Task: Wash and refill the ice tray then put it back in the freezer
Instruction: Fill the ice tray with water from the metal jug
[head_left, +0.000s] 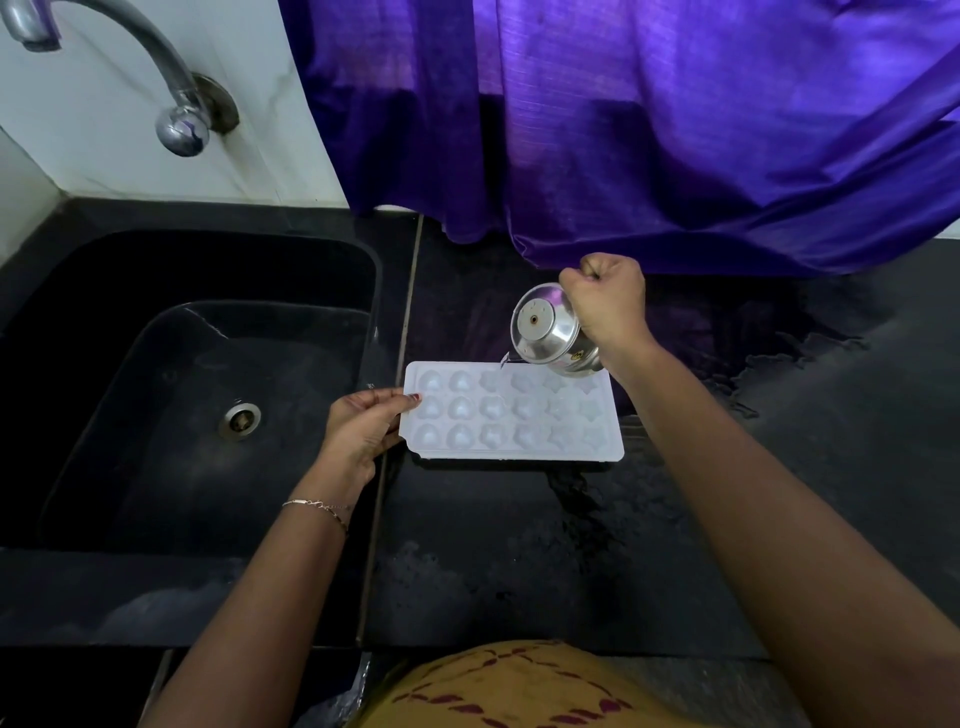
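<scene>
The white rectangular plastic ice tray (511, 415), with 3 rows of 6 moulds, lies flat on the black stone worktop (493, 571), just right of the black sink (182, 389). The left hand (358, 431) pinches the tray's left edge. The right hand (608, 301) grips a polished steel jug (545, 327), tipped steeply over the far row. Refilling appears under way. Risk: the steep tilt may overrun the shallow moulds and add to the pooled water (576, 493) on the worktop. A wet tray may slip during the carry to the freezer.
</scene>
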